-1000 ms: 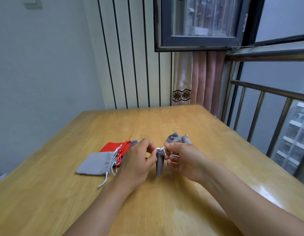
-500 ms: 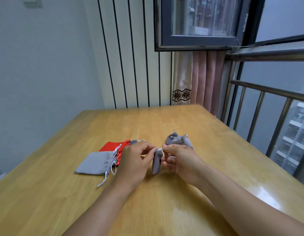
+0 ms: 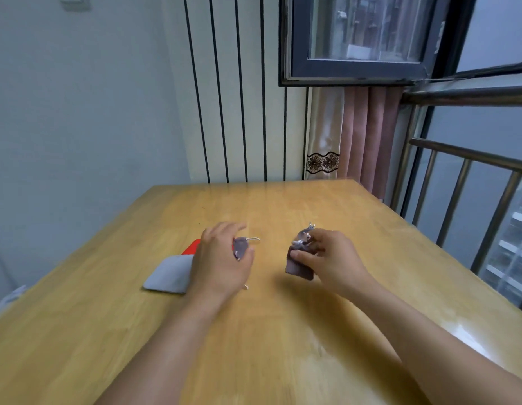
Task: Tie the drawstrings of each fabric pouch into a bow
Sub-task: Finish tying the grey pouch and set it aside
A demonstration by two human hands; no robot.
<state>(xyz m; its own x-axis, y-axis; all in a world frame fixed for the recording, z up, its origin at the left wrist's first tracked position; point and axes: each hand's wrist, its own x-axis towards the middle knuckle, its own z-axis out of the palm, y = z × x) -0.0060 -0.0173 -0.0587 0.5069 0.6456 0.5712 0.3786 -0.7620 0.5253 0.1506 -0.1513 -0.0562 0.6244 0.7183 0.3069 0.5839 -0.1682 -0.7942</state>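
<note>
The counter [image 3: 283, 331] is a big wooden slab, and everything I care about sits around the middle of it. Using the counter as a clock face with me at 6, the unworked stack is at about 9: a flat grey pouch [image 3: 169, 273] lying closed side toward me, with a red pouch [image 3: 192, 248] poking out from under my left hand [image 3: 221, 264].

That left grip is curled round a dark grey pouch [image 3: 240, 247], thumb and fingers pinching its body, with a pale cord [image 3: 253, 239] trailing off toward 2 from its neck. It's blurry there, so I can't say how the cord sits.

My right hand [image 3: 333, 261] is over at 3, well apart from the left, with fingers and thumb closed on another dark pouch [image 3: 297, 266]. Its cords look bunched at the top, so I'd guess this one is tied and headed for the done side. A further bit of grey fabric with cord ends sticks up just behind my right fingers at 12; I can't tell if that's a separate pouch.

For doing this step well, I think I should park the right one clear of the untied stack so nothing tangles, then stand the left pouch neck-up, find both cord ends before pulling, cinch evenly and keep the loops equal so the bow doesn't slip.
</note>
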